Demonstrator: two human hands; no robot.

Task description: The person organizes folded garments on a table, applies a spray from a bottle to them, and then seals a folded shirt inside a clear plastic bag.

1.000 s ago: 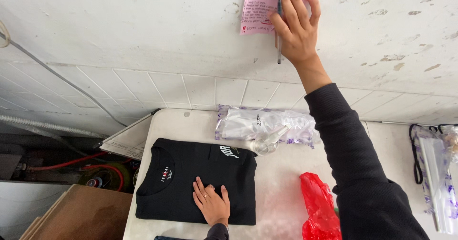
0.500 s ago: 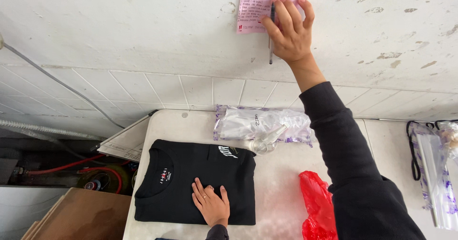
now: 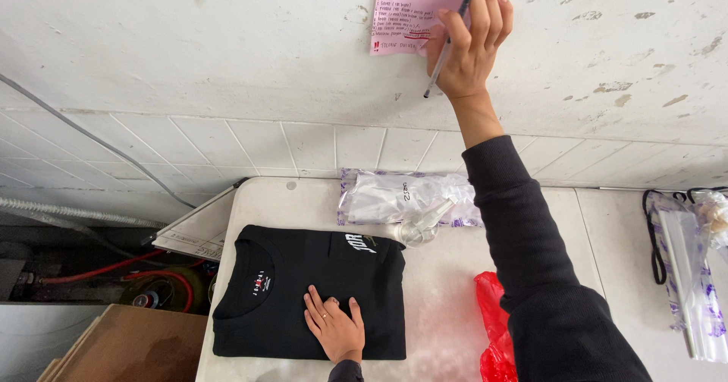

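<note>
My right hand [image 3: 469,44] is raised to the wall, fingers pinched around a pen [image 3: 447,42] held slantwise, its tip up against the pink sheet of paper [image 3: 406,10] stuck there; the sheet lies just under and to the left of my fingertips. My left hand [image 3: 335,325] lies flat, palm down and fingers spread, on a folded black T-shirt [image 3: 303,291], gripping nothing, only pressing on it. The shirt sits on the white worktop [image 3: 444,298], its collar off to the left of that hand. Beyond the shirt, toward the wall, lies a clear plastic bag [image 3: 406,196] with a small clear bottle [image 3: 423,226] just in front of it; a crumpled red plastic bag [image 3: 491,329] lies to the right of my left hand, beneath my right sleeve. I judge the pen light and stiff, best held low on the barrel near the tip. The paper looks thin and easy to tear, so pressure should be gentle. The shirt is soft and limp and would slump unless lifted by its folded edges.
</note>
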